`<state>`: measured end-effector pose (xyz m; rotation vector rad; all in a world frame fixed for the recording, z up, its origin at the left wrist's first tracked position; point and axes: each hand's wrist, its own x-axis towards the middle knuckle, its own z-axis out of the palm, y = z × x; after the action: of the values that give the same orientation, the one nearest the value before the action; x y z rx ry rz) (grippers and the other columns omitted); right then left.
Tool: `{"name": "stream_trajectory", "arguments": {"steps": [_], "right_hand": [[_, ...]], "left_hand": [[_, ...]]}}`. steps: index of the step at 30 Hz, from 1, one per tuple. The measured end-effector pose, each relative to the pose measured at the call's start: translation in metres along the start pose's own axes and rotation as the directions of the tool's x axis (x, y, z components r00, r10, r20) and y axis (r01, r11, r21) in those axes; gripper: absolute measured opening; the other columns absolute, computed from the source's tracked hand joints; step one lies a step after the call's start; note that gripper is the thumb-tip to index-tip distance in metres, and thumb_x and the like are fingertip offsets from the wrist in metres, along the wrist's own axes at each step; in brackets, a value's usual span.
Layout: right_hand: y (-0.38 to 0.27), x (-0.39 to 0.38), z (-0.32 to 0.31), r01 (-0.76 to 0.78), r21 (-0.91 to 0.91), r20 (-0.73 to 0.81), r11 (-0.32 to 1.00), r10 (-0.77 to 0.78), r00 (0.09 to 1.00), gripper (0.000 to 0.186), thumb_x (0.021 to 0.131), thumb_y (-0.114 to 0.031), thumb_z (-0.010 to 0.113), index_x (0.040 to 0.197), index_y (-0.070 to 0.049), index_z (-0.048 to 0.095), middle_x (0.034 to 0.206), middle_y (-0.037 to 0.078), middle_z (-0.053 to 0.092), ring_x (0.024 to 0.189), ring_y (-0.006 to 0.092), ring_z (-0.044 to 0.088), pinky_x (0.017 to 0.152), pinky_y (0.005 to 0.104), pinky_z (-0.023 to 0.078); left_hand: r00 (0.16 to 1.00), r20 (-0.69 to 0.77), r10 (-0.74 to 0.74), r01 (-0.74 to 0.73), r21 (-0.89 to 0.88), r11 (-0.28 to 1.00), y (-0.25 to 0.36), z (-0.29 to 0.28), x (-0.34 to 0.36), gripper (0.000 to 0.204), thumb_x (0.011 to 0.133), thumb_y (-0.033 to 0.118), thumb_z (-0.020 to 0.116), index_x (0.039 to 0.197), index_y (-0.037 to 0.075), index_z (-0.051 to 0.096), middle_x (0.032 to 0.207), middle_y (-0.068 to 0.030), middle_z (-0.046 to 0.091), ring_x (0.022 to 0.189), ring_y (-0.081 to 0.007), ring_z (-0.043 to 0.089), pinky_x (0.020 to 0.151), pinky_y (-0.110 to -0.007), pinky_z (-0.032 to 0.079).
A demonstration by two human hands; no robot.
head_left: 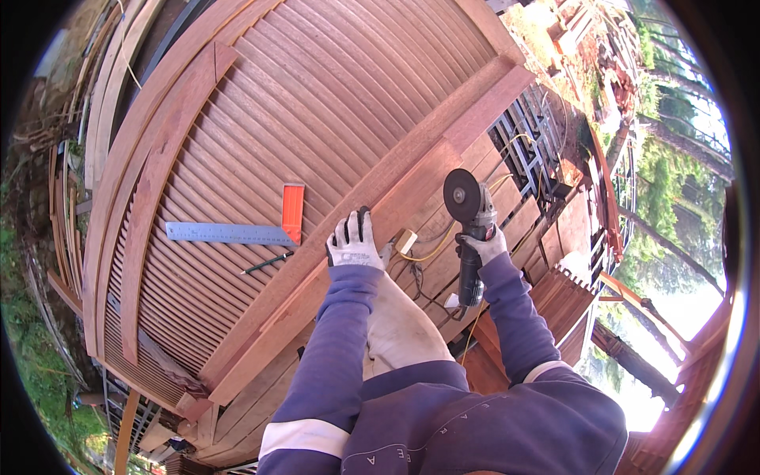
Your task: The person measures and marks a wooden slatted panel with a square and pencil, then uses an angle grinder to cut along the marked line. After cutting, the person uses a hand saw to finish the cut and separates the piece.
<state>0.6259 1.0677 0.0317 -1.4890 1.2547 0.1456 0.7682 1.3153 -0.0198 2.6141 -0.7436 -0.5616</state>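
My right hand (487,244), in a white and dark work glove, is wrapped round the body of an angle grinder (470,279). The grinder stands upright in view, its dark cutting disc (461,195) at the far end, apart from the wood. My left hand (354,241), gloved the same way, lies with fingers stretched out on the edge board (317,285) of a slatted wooden panel (317,103). To its left on the slats lie a try square (237,233) with a steel blade and orange stock, and a dark pencil (267,264).
Curved boards (170,158) lie across the panel's left part. A yellow cord (419,258), dark cables and a small pale wood block (405,241) are between my hands. Dark metal framing (522,150) and stacked timber (564,299) stand right. Trees are beyond.
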Motion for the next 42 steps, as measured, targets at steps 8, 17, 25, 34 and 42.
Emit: {"name": "stream_trajectory", "arguments": {"steps": [8,17,25,34,42], "right_hand": [[0.004,-0.001,-0.001,-0.012,0.043,0.002,0.999,0.012,1.000,0.032,0.080,0.007,0.072,0.107,-0.001,0.056,0.086,0.013,0.068,0.064,0.0237,0.069,0.058,0.0361,0.060],[-0.006,-0.005,0.003,-0.047,0.056,0.008,0.997,0.046,0.999,0.034,0.081,0.008,0.071,0.109,-0.001,0.055,0.087,0.013,0.068,0.065,0.0247,0.069,0.058,0.0367,0.060],[0.013,0.001,-0.004,0.002,-0.008,0.012,1.000,-0.002,1.000,0.037,0.080,0.008,0.072,0.112,-0.002,0.055,0.086,0.013,0.068,0.064,0.0248,0.069,0.058,0.0370,0.060],[-0.003,-0.005,0.003,-0.045,0.054,-0.005,0.998,0.045,0.999,0.035,0.080,0.007,0.072,0.109,-0.002,0.055,0.085,0.013,0.069,0.064,0.0251,0.070,0.058,0.0369,0.060],[-0.001,-0.003,0.000,-0.042,0.040,0.003,0.998,0.042,0.999,0.032,0.081,0.007,0.072,0.107,-0.001,0.056,0.085,0.013,0.068,0.065,0.0248,0.069,0.058,0.0369,0.060]], "left_hand": [[1.000,0.005,-0.006,0.006,-0.009,1.000,0.002,-0.001,0.001,0.090,0.072,0.052,0.076,0.145,0.011,0.042,0.138,-0.0107,0.048,0.126,-0.0323,0.042,0.102,-0.052,0.034],[1.000,0.005,0.000,0.000,0.008,1.000,0.000,0.002,0.000,0.089,0.074,0.055,0.073,0.145,0.011,0.042,0.138,-0.0111,0.048,0.126,-0.0324,0.042,0.102,-0.052,0.035],[1.000,0.010,0.000,0.000,0.006,1.000,0.000,0.002,0.000,0.090,0.073,0.053,0.074,0.145,0.011,0.042,0.138,-0.0116,0.047,0.125,-0.0330,0.042,0.102,-0.053,0.035],[1.000,-0.005,-0.004,0.004,-0.024,1.000,0.000,0.002,0.000,0.089,0.071,0.051,0.076,0.144,0.011,0.043,0.138,-0.0119,0.047,0.126,-0.0336,0.042,0.102,-0.054,0.035],[1.000,0.004,-0.008,0.008,-0.034,0.999,-0.001,0.003,0.000,0.091,0.070,0.050,0.077,0.145,0.012,0.042,0.139,-0.0118,0.046,0.127,-0.0330,0.042,0.103,-0.054,0.034]]}}
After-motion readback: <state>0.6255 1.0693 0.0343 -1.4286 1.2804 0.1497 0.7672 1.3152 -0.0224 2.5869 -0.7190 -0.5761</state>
